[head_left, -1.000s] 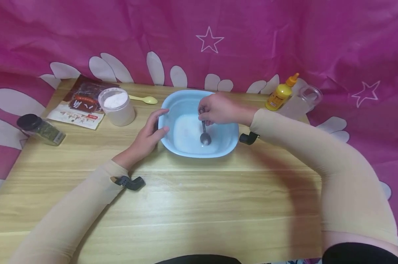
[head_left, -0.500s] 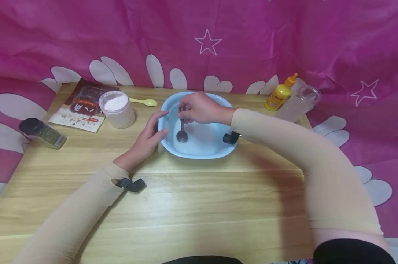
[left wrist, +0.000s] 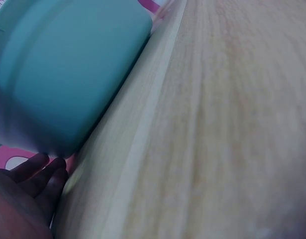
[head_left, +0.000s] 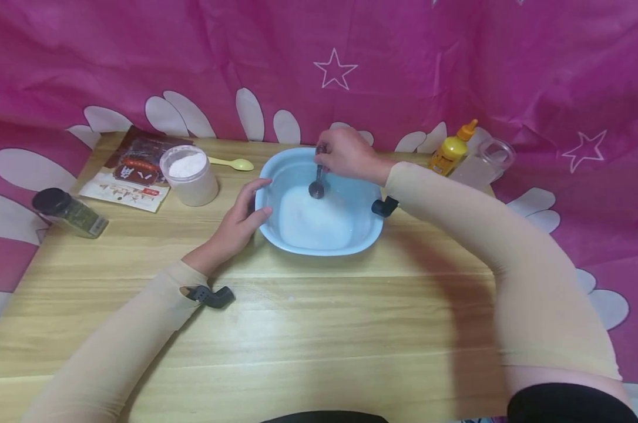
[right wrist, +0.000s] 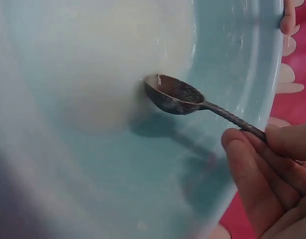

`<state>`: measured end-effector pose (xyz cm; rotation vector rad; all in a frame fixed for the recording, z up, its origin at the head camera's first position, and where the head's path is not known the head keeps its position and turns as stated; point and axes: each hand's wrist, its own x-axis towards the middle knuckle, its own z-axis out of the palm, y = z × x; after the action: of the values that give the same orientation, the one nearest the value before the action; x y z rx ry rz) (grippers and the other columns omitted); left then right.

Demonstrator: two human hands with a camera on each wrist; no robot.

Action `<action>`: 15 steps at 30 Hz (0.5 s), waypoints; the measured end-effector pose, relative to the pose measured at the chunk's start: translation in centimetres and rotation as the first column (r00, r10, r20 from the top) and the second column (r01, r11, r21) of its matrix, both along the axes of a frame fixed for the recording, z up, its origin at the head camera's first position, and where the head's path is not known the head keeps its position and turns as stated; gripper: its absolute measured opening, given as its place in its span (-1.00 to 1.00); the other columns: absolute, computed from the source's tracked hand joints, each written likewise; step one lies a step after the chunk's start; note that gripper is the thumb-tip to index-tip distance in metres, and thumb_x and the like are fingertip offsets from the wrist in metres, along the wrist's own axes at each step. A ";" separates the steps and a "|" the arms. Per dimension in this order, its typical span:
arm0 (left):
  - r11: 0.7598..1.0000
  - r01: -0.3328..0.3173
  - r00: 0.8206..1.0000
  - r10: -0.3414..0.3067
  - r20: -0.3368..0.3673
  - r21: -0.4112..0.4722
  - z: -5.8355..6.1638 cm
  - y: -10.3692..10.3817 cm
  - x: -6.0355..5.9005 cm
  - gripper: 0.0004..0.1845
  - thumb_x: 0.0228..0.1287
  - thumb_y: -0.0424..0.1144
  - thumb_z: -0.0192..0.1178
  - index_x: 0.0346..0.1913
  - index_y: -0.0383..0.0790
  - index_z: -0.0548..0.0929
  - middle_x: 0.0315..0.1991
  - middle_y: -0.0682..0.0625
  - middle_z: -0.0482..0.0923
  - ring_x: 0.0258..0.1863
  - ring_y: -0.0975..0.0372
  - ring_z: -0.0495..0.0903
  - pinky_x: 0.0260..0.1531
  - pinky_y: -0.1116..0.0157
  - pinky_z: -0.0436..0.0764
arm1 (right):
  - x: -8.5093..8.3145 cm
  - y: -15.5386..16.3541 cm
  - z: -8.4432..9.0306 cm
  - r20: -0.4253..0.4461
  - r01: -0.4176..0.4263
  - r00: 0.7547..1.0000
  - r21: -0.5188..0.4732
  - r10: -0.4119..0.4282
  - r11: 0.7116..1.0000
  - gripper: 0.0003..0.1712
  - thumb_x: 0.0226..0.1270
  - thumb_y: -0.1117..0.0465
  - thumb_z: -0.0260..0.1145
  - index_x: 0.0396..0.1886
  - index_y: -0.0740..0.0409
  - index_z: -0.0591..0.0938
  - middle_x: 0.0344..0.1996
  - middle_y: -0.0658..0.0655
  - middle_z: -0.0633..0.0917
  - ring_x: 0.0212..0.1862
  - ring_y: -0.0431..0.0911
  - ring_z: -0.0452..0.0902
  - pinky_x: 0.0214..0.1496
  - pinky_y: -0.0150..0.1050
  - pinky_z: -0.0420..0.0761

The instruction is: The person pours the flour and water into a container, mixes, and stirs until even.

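A light blue bowl [head_left: 370, 232] with white liquid [head_left: 312, 224] in it sits at the middle back of the wooden table [head_left: 308, 329]. My left hand [head_left: 241, 216] grips the bowl's left rim, thumb over the edge. In the left wrist view its fingers [left wrist: 41, 174] lie against the bowl's outer wall [left wrist: 68, 69]. My right hand [head_left: 346, 155] is over the bowl's far side and pinches the handle of a dark metal spoon [head_left: 316, 181]. In the right wrist view the spoon's head [right wrist: 173, 94] hangs just above the bowl's inside [right wrist: 93, 149], and the fingers [right wrist: 257, 169] curl round the handle.
At the back left stand a jar of white powder [head_left: 189, 171], a yellow plastic spoon [head_left: 234, 163], a printed packet [head_left: 128, 173] and a black-lidded spice jar [head_left: 67, 212]. A yellow bottle [head_left: 450, 150] and a clear container [head_left: 483, 161] lie at the back right. Pink cloth [head_left: 319, 59] hangs behind.
The right hand has swept the spoon round the bowl: from the front right, to the left side, now to the far side. The left hand has stayed on the rim.
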<state>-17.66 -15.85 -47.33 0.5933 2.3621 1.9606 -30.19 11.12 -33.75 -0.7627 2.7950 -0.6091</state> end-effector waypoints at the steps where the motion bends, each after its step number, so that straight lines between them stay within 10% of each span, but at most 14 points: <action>1: 1.000 -0.001 1.000 0.001 -0.001 0.000 0.0 0.0 0.0 -0.35 0.70 -0.26 0.12 0.72 -0.06 0.24 0.65 -0.33 0.29 0.52 -0.16 0.45 0.19 0.39 0.69 | 0.0 0.5 0.1 -0.014 -0.010 1.000 0.018 0.010 1.000 -0.79 0.66 0.15 0.42 0.04 0.20 0.76 -0.25 0.07 0.81 -0.25 -0.13 0.79 -0.05 -0.20 0.71; 5: 1.000 -0.002 1.000 0.002 0.002 0.000 0.1 0.0 -0.1 -0.35 0.70 -0.25 0.13 0.72 -0.06 0.24 0.63 -0.34 0.32 0.51 -0.14 0.45 0.20 0.41 0.68 | 0.7 1.8 0.7 -0.035 -0.049 0.998 0.120 0.054 0.992 -0.85 0.62 0.17 0.43 -0.10 0.18 0.77 -0.36 0.08 0.82 -0.31 -0.11 0.78 -0.03 -0.15 0.61; 15: 0.997 0.016 1.000 -0.016 0.013 0.072 -0.1 0.2 -0.1 -0.34 0.68 -0.31 0.12 0.71 -0.14 0.23 0.54 -0.42 0.37 0.43 -0.25 0.50 0.09 0.41 0.75 | 3.8 0.3 0.6 0.301 -0.211 0.933 0.020 0.195 0.977 -0.90 0.58 0.22 0.49 -0.15 0.17 0.75 -0.41 0.04 0.85 -0.24 -0.03 0.88 -0.15 -0.22 0.78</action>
<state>-17.71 -15.70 -47.39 0.5984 2.2802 2.0442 -26.37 11.43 -33.18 -0.8573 2.4115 -0.5590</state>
